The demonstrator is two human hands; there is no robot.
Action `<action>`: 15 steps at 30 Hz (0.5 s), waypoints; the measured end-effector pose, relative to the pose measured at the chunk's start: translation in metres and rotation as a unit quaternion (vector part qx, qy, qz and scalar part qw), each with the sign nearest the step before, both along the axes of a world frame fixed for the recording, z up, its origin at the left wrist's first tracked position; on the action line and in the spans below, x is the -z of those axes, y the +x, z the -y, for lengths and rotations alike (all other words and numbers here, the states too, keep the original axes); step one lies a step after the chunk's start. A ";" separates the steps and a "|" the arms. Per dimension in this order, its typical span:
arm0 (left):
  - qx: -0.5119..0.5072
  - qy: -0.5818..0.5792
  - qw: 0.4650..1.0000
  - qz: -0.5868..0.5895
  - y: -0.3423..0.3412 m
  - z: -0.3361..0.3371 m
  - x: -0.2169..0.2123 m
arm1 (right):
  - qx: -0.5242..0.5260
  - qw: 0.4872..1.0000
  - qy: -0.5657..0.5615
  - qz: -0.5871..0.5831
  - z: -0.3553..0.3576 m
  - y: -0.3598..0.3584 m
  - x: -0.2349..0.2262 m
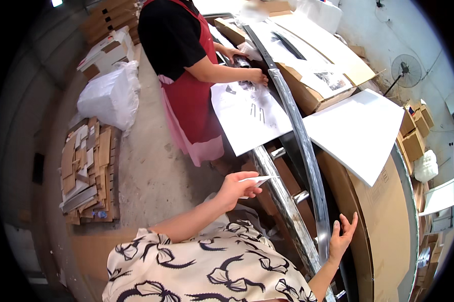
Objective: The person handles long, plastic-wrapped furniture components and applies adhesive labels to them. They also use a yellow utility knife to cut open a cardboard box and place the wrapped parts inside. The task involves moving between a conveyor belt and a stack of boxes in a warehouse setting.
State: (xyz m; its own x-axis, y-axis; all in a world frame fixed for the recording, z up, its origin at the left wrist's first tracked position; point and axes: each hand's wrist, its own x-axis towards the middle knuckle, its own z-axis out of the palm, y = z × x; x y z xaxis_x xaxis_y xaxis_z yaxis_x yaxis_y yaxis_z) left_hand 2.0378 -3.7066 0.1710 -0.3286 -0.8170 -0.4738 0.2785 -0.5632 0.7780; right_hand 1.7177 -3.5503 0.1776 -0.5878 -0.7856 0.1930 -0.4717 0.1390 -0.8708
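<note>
Left hand (238,189) is pinching a thin white slip (257,179) between thumb and fingertips, holding it out over the near end of the conveyor rail (280,201). Right hand (342,236) is lying open, fingers spread, palm against the side of the long dark strip (307,151), just beside the brown cardboard sheet (383,221).

The slip is looking paper-thin, pointed at its far end, flat and white; probably very light, limp, easy to crease or tear. Best held as now, pinched near one end, with little force.

The strip is running from the far bench toward the lower edge, glossy, dark grey, wrapped in what appears to be clear film. Judging by length and sheen: stiff, fairly heavy, likely slippery through the film. Best steadied flat-handed along its side, or gripped from both ends.

A white board (358,131) is resting above the cardboard, well apart from both hands. A co-worker in a red apron (191,105) is standing at the far bench, both hands on printed white sheets (247,116). Flattened cartons (86,171) are lying on the floor at left.
</note>
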 end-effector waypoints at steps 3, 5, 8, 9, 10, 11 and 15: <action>0.053 -0.004 0.998 -0.028 -0.001 0.063 -0.004 | 0.003 0.999 0.023 -0.034 0.050 0.033 -0.018; 0.083 -0.016 0.996 -0.026 0.009 0.100 -0.013 | 0.014 0.996 0.053 -0.064 0.078 0.046 -0.021; 0.105 0.000 0.994 -0.036 0.022 0.144 -0.011 | 0.018 1.000 -0.001 0.004 0.113 0.059 -0.020; 0.109 0.012 0.993 -0.036 0.028 0.156 -0.010 | 0.017 0.998 -0.026 0.046 0.125 0.062 -0.019; 0.119 0.024 0.992 -0.041 0.031 0.165 -0.008 | 0.025 0.997 -0.024 0.069 0.134 0.066 -0.022; 0.127 0.034 0.990 -0.043 0.037 0.173 -0.007 | 0.030 0.995 -0.024 0.094 0.146 0.070 -0.022; 0.155 0.061 0.985 -0.051 0.051 0.195 -0.007 | 0.057 0.948 -0.060 0.306 0.180 0.089 -0.023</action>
